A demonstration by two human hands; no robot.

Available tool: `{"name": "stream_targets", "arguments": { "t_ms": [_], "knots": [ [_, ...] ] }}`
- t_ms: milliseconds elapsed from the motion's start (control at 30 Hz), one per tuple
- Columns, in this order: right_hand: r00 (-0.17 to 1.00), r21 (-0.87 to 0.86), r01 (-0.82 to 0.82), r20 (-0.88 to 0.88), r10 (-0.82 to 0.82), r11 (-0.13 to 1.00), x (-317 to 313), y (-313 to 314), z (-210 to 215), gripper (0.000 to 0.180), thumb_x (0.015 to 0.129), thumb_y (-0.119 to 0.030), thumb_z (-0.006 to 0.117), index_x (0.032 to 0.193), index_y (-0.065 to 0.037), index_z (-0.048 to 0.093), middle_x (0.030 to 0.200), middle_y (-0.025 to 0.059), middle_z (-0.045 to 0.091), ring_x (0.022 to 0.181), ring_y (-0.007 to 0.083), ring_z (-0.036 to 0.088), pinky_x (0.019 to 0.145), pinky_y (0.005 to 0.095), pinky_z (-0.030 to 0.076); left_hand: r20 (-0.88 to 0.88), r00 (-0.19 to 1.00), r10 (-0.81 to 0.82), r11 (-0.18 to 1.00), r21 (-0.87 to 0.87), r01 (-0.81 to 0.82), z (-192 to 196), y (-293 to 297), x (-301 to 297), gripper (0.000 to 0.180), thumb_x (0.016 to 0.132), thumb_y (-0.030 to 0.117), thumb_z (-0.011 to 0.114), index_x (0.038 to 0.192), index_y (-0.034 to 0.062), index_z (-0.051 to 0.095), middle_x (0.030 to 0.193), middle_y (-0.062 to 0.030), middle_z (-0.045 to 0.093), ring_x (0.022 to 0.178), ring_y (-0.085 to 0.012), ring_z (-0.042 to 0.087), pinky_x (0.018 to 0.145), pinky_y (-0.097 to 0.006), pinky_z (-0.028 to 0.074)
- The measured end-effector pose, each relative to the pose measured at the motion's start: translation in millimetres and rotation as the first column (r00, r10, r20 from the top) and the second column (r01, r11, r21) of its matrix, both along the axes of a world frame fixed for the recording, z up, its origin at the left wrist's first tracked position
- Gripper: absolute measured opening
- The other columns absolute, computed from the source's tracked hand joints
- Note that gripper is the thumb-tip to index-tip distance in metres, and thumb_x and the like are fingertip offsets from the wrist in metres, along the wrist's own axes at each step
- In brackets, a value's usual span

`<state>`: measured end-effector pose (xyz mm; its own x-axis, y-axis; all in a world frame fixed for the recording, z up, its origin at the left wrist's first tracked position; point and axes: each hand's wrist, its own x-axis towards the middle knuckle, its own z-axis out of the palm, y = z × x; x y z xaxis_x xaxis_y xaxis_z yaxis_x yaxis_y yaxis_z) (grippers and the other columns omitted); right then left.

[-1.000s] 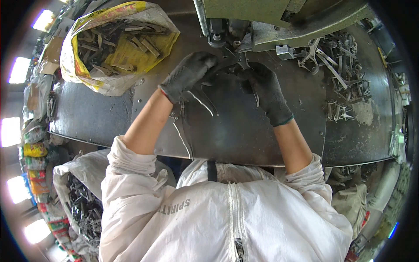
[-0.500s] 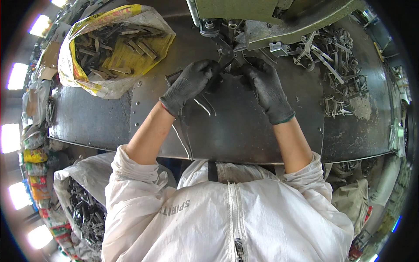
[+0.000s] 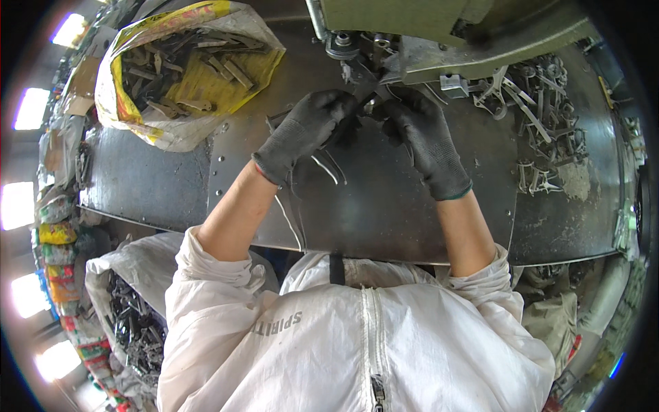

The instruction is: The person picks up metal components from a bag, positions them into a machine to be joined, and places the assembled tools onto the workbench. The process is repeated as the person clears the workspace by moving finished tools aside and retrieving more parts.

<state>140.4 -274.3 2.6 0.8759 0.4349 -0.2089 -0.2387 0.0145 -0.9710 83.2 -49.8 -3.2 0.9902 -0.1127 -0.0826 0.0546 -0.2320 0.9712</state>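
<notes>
My left hand [image 3: 307, 127], in a dark grey knit glove, is closed at the machine's working point. Its fingers pinch a dark flat metal part [image 3: 368, 88] that reaches up toward the machine tooling. My right hand [image 3: 427, 141], gloved alike, is closed just to the right of that part; whatever its fingertips hold is hidden. Thin curved metal strips [image 3: 334, 168] lie on the table below my left hand, and another long one [image 3: 289, 221] runs toward the front edge. Above both hands stands the green machine [image 3: 405, 19] with a bolted metal tool [image 3: 342, 44].
At the back left, an open yellow-and-white sack [image 3: 180, 137] holds flat metal pieces. A pile of metal arms and brackets [image 3: 539, 103] covers the right of the metal table [image 3: 384, 213]. Below the table at left, a white sack [image 3: 103, 275] contains dark metal parts.
The whole view has shifted slightly, moving the bench slightly rightward in the picture. Both hands stay closed at the machine; my right fingers have curled in a little more.
</notes>
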Motion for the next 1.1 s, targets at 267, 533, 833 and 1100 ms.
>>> {"name": "stream_targets", "arguments": {
  "t_ms": [267, 533, 833, 1100],
  "knots": [
    [0.997, -0.068, -0.031, -0.068, 0.026, 0.997, -1.5, 11.3, 3.0, 0.041, 0.098, -0.014, 0.065, 0.132, 0.007, 0.059, 0.103, 0.0113, 0.073, 0.080, 0.0140, 0.067, 0.071, 0.0286, 0.055, -0.243, 0.968, 0.062, 0.998, -0.007, -0.066, 8.6, -9.7, 4.2, 0.032, 0.106, 0.024, 0.057, 0.123, -0.0020, 0.066, 0.093, -0.0089, 0.074, 0.070, -0.0109, 0.066, 0.062, -0.026, 0.053],
    [0.994, -0.060, -0.026, -0.109, 0.019, 0.998, -9.2, 10.0, -18.5, 0.034, 0.098, -0.010, 0.062, 0.128, 0.006, 0.060, 0.095, 0.0089, 0.071, 0.075, 0.0140, 0.067, 0.067, 0.0273, 0.055, 0.301, 0.951, -0.063, 0.909, 0.411, -0.069, -73.7, 53.9, 16.9, 0.031, 0.103, 0.020, 0.057, 0.123, -0.0022, 0.064, 0.101, -0.0106, 0.073, 0.078, -0.0206, 0.071, 0.073, -0.032, 0.058],
    [0.991, -0.007, 0.037, -0.127, -0.037, 0.999, -11.1, 0.6, -28.8, 0.036, 0.101, -0.010, 0.061, 0.134, 0.002, 0.058, 0.100, 0.0095, 0.070, 0.071, 0.0138, 0.066, 0.062, 0.0275, 0.055, 0.252, 0.941, 0.225, -0.070, 0.968, -0.242, -66.2, 279.7, 14.8, 0.029, 0.101, 0.021, 0.048, 0.123, 0.0111, 0.063, 0.123, -0.0223, 0.067, 0.111, -0.0434, 0.066, 0.093, -0.051, 0.054],
    [0.998, -0.070, -0.008, -0.066, 0.003, 0.998, -21.1, -4.4, 10.3, 0.035, 0.101, -0.010, 0.060, 0.133, 0.003, 0.058, 0.096, 0.0088, 0.071, 0.067, 0.0122, 0.064, 0.060, 0.0263, 0.055, 0.036, 0.965, 0.261, 0.070, 0.996, -0.057, -69.7, 315.5, 5.2, 0.032, 0.101, 0.027, 0.047, 0.117, 0.0066, 0.068, 0.122, -0.0240, 0.068, 0.115, -0.0417, 0.065, 0.098, -0.050, 0.050]
  ]
}}
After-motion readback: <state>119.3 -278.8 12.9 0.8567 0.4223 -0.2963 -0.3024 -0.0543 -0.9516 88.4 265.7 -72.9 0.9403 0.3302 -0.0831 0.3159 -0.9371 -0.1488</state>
